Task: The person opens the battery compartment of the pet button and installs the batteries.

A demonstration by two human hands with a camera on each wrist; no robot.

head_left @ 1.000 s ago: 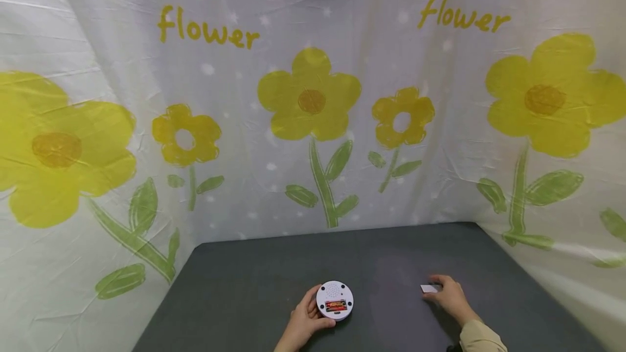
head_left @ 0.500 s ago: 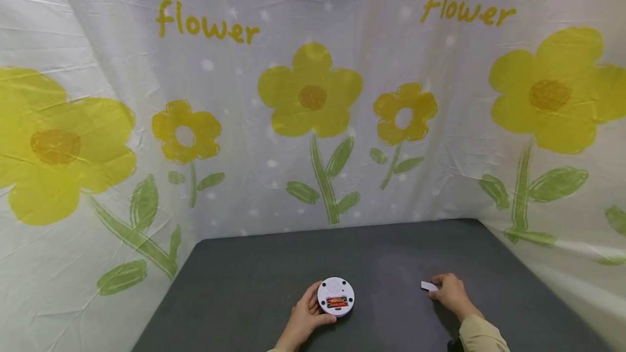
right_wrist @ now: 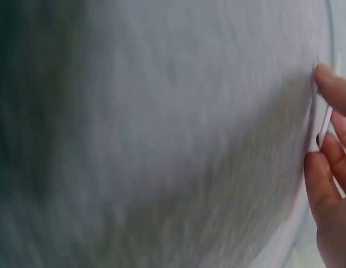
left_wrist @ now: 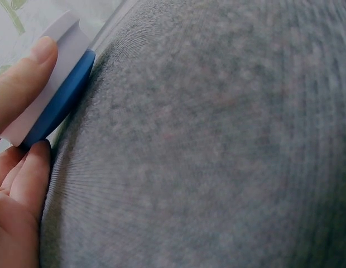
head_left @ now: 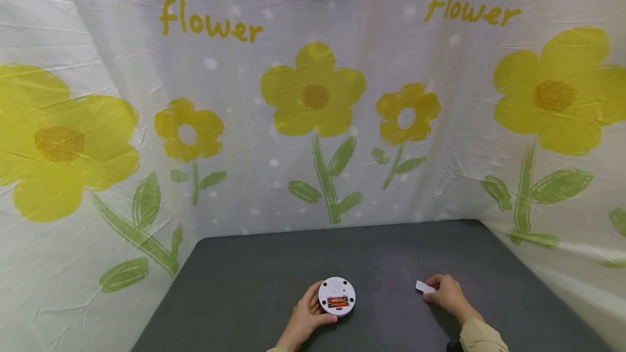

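Note:
My left hand (head_left: 304,315) grips a round white battery device (head_left: 335,286) by its left side, fingers behind the rim and thumb at the lower edge. Its underside faces up, with speaker holes, dark feet and an uncovered compartment holding red batteries (head_left: 337,302). In the left wrist view the device's blue face (left_wrist: 62,100) shows beneath its white body, the thumb (left_wrist: 43,53) lying on the white. To the right, my right hand (head_left: 449,293) pinches a small white battery cover (head_left: 423,287) between thumb and fingers. The right wrist view shows that cover (right_wrist: 318,120) edge-on, partly hidden by fingers.
Both hands are over a dark grey table (head_left: 254,281). A white curtain (head_left: 235,140) printed with yellow flowers stands along its back and both sides. A dark item (head_left: 454,346) shows by the right sleeve (head_left: 481,335) at the bottom edge.
The battery cover has turned in my right fingers and shifted slightly left, showing more of its flat side. My left hand and the device stay nearly in place; the head view has shifted slightly.

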